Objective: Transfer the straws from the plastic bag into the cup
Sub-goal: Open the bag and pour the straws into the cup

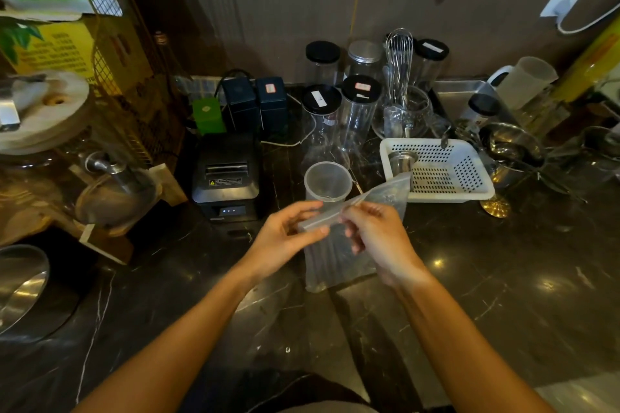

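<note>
Head camera looks down on a dark marbled stone surface [469,295] where two bare hands hold a clear, frosted plastic zip bag [339,261] above its middle. Left hand [285,238] grips the bag's top strip, its fingers [318,231] pinched together on the plastic at the left end. Right hand [379,238] has its fingers [355,211] clamped on the same strip, just beside the left hand. Below the hands the bag hangs down, and its bottom edge looks to reach the surface. Dark, long, thin straws [327,255] show faintly through the plastic, standing roughly upright inside; how many there are cannot be told. A translucent round plastic cup [327,182] stands upright and open just behind the hands, toward the back of the surface. To the cup's right sits a white perforated plastic basket [449,174], and to its left a black receipt printer [226,174]. Clear jars with black lids [360,111] stand along the back edge.
</note>
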`<action>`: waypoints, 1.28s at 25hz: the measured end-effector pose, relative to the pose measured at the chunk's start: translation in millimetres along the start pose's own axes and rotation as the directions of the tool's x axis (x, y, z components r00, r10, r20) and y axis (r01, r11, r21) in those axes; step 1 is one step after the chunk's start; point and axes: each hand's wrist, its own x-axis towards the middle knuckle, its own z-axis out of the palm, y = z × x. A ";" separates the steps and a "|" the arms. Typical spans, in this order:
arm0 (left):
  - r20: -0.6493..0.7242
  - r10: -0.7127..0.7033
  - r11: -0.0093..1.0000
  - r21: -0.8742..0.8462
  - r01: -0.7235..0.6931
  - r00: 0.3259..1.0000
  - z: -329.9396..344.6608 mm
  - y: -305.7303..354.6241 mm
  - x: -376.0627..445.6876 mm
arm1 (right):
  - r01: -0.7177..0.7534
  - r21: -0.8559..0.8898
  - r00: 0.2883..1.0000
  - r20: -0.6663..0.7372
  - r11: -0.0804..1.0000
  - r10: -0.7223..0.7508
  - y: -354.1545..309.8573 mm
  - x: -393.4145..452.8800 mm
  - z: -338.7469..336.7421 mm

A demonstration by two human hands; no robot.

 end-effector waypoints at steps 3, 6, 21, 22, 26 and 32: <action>0.080 0.061 0.998 0.008 -0.062 0.995 2.1 19.0 1.6 | 0.045 -0.039 0.999 0.010 0.998 -0.045 -3.2 0.0 -3.1; 0.176 0.029 0.999 0.022 -0.034 0.984 11.7 29.0 1.2 | 0.111 -0.092 0.994 0.011 0.990 -0.110 -4.6 -0.6 -9.3; 0.224 -0.121 0.982 -0.118 0.150 0.967 16.5 32.7 6.9 | 0.049 0.199 0.969 0.227 0.979 -0.094 14.3 -9.6 -22.4; 0.205 -0.127 0.982 -0.110 0.152 0.970 16.7 32.0 7.0 | 0.042 0.211 0.968 0.232 0.977 -0.092 14.9 -9.5 -23.1; 0.135 -0.096 0.995 0.001 0.097 0.986 19.4 35.8 9.4 | 0.041 0.166 0.970 0.230 0.985 -0.079 14.1 -7.8 -22.4; 0.123 -0.021 0.978 0.207 -0.005 0.992 18.8 47.3 14.7 | 0.131 0.039 0.971 0.196 0.991 -0.136 9.2 -7.5 -21.7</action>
